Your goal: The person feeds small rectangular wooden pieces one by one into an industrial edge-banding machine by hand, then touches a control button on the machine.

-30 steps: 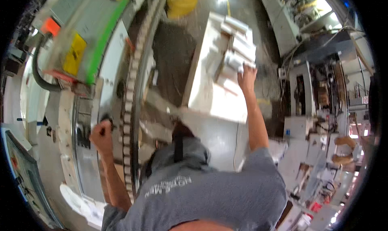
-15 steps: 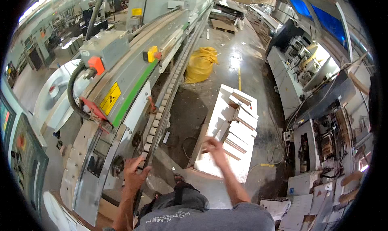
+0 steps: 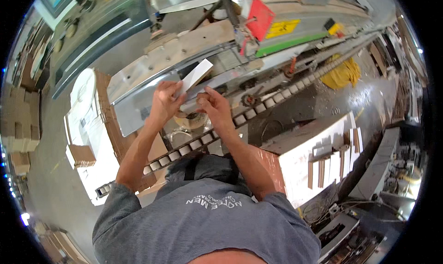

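My left hand (image 3: 166, 100) pinches the lower end of a narrow white board strip (image 3: 196, 75), which slants up and away over the machine's metal bed (image 3: 138, 105). Just right of the strip, my right hand (image 3: 216, 108) is raised with its fingers curled in. Something small and brownish shows at those fingertips, too unclear to name. Both forearms reach over the machine's chain of pale pads (image 3: 251, 114). Below the hands, a roll of tape-like band (image 3: 191, 121) is partly hidden.
At right, a white-topped stack (image 3: 295, 171) bears several board strips (image 3: 330, 167). White panels and cardboard (image 3: 99, 139) stand at left. A yellow sack (image 3: 341, 72) lies beyond the chain. The machine's green-edged guard (image 3: 290, 45) and red flap (image 3: 258, 19) are ahead.
The view has swung left along the machine. My left hand, earlier without a strip, now holds the white one. My right hand has come from over the stack to beside my left.
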Demonstrator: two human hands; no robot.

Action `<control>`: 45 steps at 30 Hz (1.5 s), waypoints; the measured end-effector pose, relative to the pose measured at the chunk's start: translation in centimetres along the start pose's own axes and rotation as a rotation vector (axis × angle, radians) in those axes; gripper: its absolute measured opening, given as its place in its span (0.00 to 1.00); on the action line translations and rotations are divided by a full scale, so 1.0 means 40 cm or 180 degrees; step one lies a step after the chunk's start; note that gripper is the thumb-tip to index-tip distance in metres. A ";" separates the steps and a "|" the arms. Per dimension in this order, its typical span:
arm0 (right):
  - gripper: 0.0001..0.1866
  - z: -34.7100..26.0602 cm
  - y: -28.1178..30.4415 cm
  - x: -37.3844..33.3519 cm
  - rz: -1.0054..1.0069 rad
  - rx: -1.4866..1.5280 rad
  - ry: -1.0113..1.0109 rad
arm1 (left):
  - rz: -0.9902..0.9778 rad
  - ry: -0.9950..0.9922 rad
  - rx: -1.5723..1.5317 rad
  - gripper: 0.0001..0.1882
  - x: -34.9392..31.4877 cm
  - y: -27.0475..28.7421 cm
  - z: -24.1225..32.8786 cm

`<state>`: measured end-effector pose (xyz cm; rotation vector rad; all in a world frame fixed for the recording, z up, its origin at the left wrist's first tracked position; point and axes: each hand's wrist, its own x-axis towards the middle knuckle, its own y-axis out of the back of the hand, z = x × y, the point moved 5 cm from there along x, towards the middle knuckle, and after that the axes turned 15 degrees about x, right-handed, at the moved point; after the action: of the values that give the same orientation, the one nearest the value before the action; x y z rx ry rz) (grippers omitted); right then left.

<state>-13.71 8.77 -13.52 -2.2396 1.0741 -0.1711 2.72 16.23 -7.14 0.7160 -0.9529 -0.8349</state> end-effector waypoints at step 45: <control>0.12 -0.030 -0.035 0.304 0.0478 -0.1315 0.0404 | 0.0539 0.0341 0.0767 0.07 0.118 -0.110 -0.086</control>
<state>-5.24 -0.13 -13.56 -2.5211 1.4491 -0.0279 6.14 10.55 -10.26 0.8650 -1.0120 -0.5329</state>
